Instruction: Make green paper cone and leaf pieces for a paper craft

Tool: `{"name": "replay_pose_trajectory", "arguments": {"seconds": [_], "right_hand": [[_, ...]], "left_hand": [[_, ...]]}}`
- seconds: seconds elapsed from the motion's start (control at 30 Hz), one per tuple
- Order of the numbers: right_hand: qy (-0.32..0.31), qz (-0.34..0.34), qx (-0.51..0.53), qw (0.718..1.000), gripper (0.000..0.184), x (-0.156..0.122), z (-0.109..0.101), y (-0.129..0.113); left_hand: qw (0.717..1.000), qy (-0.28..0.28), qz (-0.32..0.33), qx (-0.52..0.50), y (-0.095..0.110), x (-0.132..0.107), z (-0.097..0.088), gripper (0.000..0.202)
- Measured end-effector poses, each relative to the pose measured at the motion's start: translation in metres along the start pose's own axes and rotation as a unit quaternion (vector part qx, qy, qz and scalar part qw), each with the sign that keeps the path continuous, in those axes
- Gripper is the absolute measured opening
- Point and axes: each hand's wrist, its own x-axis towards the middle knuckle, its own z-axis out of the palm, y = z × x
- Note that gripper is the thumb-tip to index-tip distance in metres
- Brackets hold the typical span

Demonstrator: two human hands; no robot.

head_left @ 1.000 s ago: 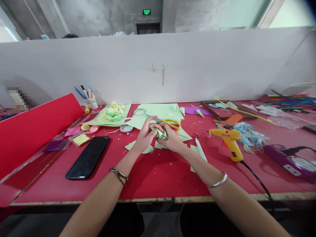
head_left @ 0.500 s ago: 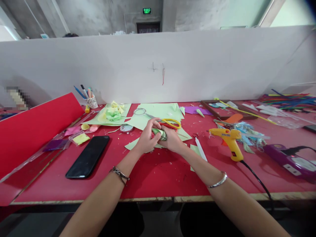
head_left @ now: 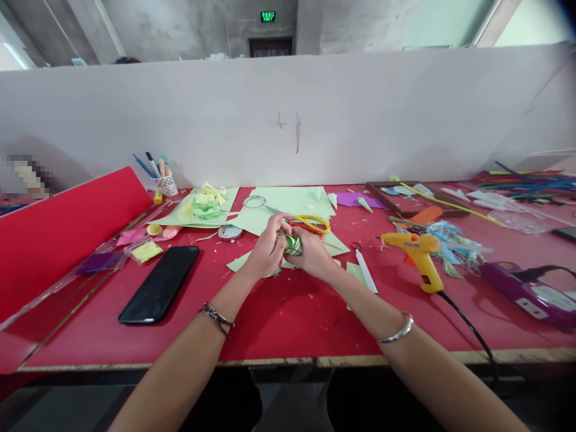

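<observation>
Between my two hands is a small paper cup [head_left: 294, 246], pale green with dark crossing lines on its side. My left hand [head_left: 269, 246] curls round its left side. From the right, my right hand [head_left: 314, 251] grips it, fingers bent; parts of the cup are hidden behind the fingers. Just beyond the hands lie scissors with yellow handles [head_left: 314, 224], and something red beside them. Pale green paper sheets [head_left: 292, 201] spread out behind and under the hands. A white pen-like stick [head_left: 366, 272] rests to the right of my right hand.
A black phone [head_left: 159, 285] lies at left, near a red board [head_left: 67, 234]. To the right are a yellow glue gun [head_left: 418, 255] with a trailing cord and a purple device [head_left: 528, 294]. A patterned pen cup [head_left: 167, 184] stands by the white partition [head_left: 288, 138].
My left thumb has shifted at the cup's near side, and more of its green surface shows. Both hands stay in nearly the same place.
</observation>
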Motion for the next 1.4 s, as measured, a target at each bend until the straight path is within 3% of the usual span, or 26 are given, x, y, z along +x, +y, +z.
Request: {"name": "replay_pose_trajectory", "arguments": {"seconds": [0.1,0.3,0.83,1.0,1.27,1.4], "right_hand": [[0.010,0.001,0.003,1.000,0.024,0.000,0.000,-0.002],[-0.032,0.037,0.028,0.998,0.012,-0.003,0.004,0.000],[-0.067,0.101,0.114,0.986,0.012,-0.007,0.008,-0.006],[-0.070,0.094,0.146,0.982,0.006,-0.006,0.008,-0.008],[-0.030,0.074,0.182,0.980,0.011,-0.005,0.007,-0.008],[0.027,0.050,0.208,0.976,0.008,-0.004,0.006,-0.009]], "left_hand": [[1.000,0.008,0.004,0.009,0.000,0.000,0.000,0.038],[0.999,-0.008,0.013,0.028,0.000,-0.001,0.001,0.038],[0.996,-0.039,0.009,0.080,0.001,-0.002,-0.003,0.039],[0.999,-0.005,0.005,0.042,0.002,-0.001,-0.002,0.033],[0.990,0.055,-0.047,-0.123,-0.002,0.001,-0.003,0.026],[0.995,0.043,-0.035,-0.079,-0.001,0.000,-0.002,0.035]]}}
